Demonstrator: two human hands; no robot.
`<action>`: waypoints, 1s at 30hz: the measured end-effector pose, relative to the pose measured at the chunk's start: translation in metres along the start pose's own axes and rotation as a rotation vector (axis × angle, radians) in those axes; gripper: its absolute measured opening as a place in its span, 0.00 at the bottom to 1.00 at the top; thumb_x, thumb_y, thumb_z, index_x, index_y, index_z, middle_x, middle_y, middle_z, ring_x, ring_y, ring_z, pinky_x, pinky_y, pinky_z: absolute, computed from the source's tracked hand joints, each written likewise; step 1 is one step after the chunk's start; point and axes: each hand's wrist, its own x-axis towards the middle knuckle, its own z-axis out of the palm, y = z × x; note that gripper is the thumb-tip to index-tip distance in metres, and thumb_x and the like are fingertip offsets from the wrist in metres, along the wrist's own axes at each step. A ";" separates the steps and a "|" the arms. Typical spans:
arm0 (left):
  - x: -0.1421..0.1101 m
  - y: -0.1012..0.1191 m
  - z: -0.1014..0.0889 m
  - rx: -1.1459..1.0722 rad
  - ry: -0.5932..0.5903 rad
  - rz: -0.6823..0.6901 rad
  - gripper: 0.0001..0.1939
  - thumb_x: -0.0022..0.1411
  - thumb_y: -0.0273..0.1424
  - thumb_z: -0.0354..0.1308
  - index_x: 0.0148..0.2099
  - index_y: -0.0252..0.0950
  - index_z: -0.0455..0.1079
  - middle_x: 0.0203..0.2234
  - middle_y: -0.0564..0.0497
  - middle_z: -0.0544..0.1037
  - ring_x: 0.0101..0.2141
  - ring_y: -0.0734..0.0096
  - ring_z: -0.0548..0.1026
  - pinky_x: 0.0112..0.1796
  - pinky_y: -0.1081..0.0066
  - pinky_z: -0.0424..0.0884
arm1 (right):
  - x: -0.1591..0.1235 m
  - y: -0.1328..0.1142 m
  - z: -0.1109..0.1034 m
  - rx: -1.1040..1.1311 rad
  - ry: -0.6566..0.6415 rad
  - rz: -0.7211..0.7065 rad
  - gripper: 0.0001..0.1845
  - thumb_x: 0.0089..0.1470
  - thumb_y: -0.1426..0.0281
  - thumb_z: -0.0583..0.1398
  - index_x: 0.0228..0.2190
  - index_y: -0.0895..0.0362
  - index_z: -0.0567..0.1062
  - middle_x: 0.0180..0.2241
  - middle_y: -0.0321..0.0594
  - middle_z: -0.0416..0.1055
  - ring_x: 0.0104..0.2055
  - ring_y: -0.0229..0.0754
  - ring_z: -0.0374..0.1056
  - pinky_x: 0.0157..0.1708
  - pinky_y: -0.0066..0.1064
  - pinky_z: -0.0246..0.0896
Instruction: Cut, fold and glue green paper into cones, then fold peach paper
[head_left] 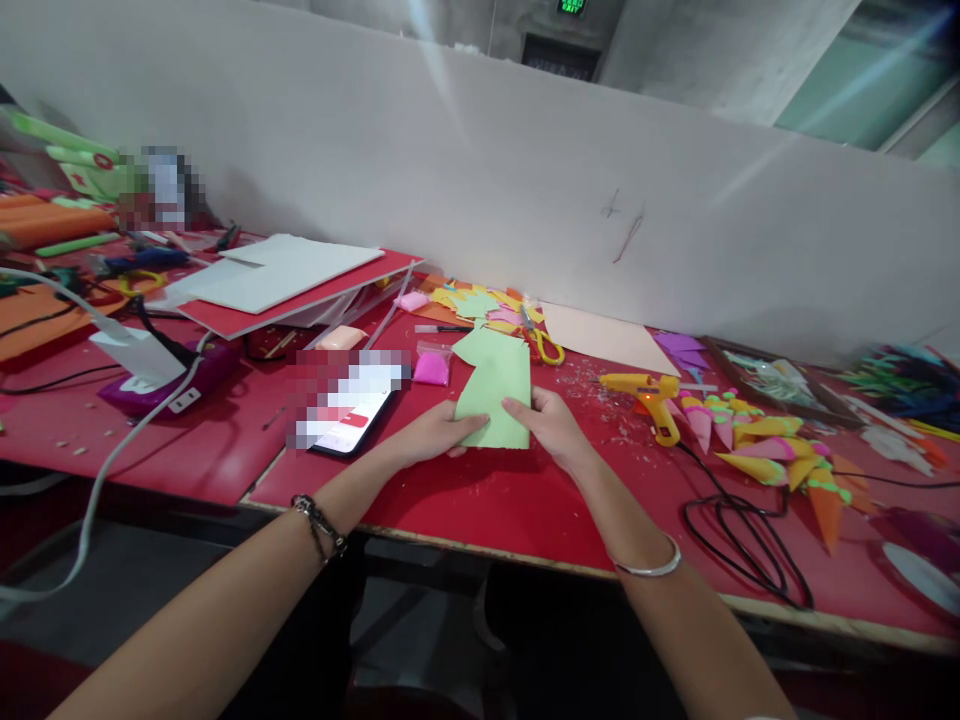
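A light green sheet of paper (495, 385), folded or curled with an uneven cut edge at its top left, is held just above the red table. My left hand (437, 432) grips its lower left side, thumb on the front. On the right side, my right hand (546, 420) pinches the sheet with the thumb in front and fingers behind. Left of the paper lie a small bag of bright pink clay (432, 366) and a phone (352, 412). Behind it, yellow-handled scissors (544, 338) rest near colored paper scraps (476, 302).
To the right stand a yellow glue gun (651, 397) with a coiled black cord (739, 540) and several paper cones (787, 450). White and red boards (289, 272) are stacked at left, near a purple power strip (180, 385). A pale wall (487, 170) closes off the back.
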 end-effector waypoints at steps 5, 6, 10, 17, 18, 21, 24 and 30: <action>0.000 0.004 0.002 -0.064 0.006 -0.019 0.18 0.54 0.43 0.49 0.23 0.34 0.59 0.13 0.59 0.59 0.16 0.81 0.56 0.19 0.78 0.53 | 0.001 0.001 -0.004 -0.004 0.040 -0.013 0.15 0.40 0.62 0.62 0.30 0.60 0.74 0.29 0.41 0.74 0.30 0.42 0.69 0.29 0.31 0.64; 0.000 0.004 0.002 -0.058 0.006 -0.020 0.18 0.54 0.44 0.49 0.23 0.34 0.58 0.13 0.59 0.59 0.16 0.81 0.56 0.18 0.78 0.52 | 0.002 0.001 -0.005 0.000 0.043 -0.020 0.15 0.40 0.63 0.62 0.31 0.59 0.73 0.30 0.41 0.74 0.31 0.43 0.69 0.30 0.32 0.64; -0.001 0.000 -0.001 0.078 0.000 -0.036 0.21 0.55 0.45 0.47 0.20 0.34 0.58 0.11 0.58 0.59 0.15 0.81 0.57 0.18 0.78 0.52 | 0.003 0.001 -0.008 0.006 0.079 -0.110 0.16 0.39 0.65 0.63 0.33 0.57 0.73 0.34 0.38 0.74 0.35 0.42 0.69 0.36 0.32 0.63; -0.002 -0.002 -0.004 0.213 -0.011 -0.025 0.24 0.55 0.48 0.45 0.18 0.34 0.56 0.11 0.56 0.60 0.14 0.79 0.58 0.17 0.77 0.53 | 0.006 0.007 -0.010 -0.087 0.212 -0.203 0.18 0.49 0.57 0.54 0.27 0.58 0.73 0.25 0.37 0.72 0.28 0.39 0.66 0.30 0.30 0.60; -0.002 -0.001 -0.003 0.222 -0.012 -0.023 0.24 0.55 0.48 0.45 0.18 0.34 0.57 0.11 0.56 0.60 0.14 0.79 0.58 0.17 0.77 0.53 | 0.007 0.007 -0.010 -0.093 0.227 -0.216 0.18 0.49 0.57 0.53 0.27 0.58 0.72 0.25 0.37 0.71 0.28 0.39 0.66 0.29 0.30 0.60; -0.005 0.003 -0.003 0.276 -0.020 -0.031 0.25 0.56 0.47 0.44 0.16 0.34 0.57 0.09 0.56 0.60 0.13 0.80 0.58 0.17 0.77 0.54 | 0.007 0.006 -0.009 -0.090 0.225 -0.247 0.15 0.47 0.58 0.55 0.26 0.58 0.71 0.24 0.35 0.70 0.27 0.38 0.64 0.29 0.28 0.58; -0.009 0.006 -0.003 0.288 -0.053 -0.023 0.26 0.57 0.45 0.44 0.14 0.33 0.58 0.09 0.55 0.61 0.13 0.80 0.59 0.18 0.77 0.56 | 0.005 0.003 -0.008 -0.100 0.262 -0.297 0.13 0.47 0.60 0.56 0.25 0.57 0.71 0.23 0.34 0.68 0.27 0.37 0.63 0.28 0.27 0.57; -0.014 0.008 -0.001 0.168 -0.099 -0.018 0.23 0.57 0.44 0.46 0.19 0.32 0.64 0.11 0.54 0.68 0.17 0.77 0.66 0.23 0.78 0.61 | 0.003 0.001 -0.004 -0.115 0.370 -0.316 0.16 0.51 0.58 0.52 0.27 0.57 0.71 0.25 0.35 0.68 0.29 0.38 0.63 0.29 0.28 0.58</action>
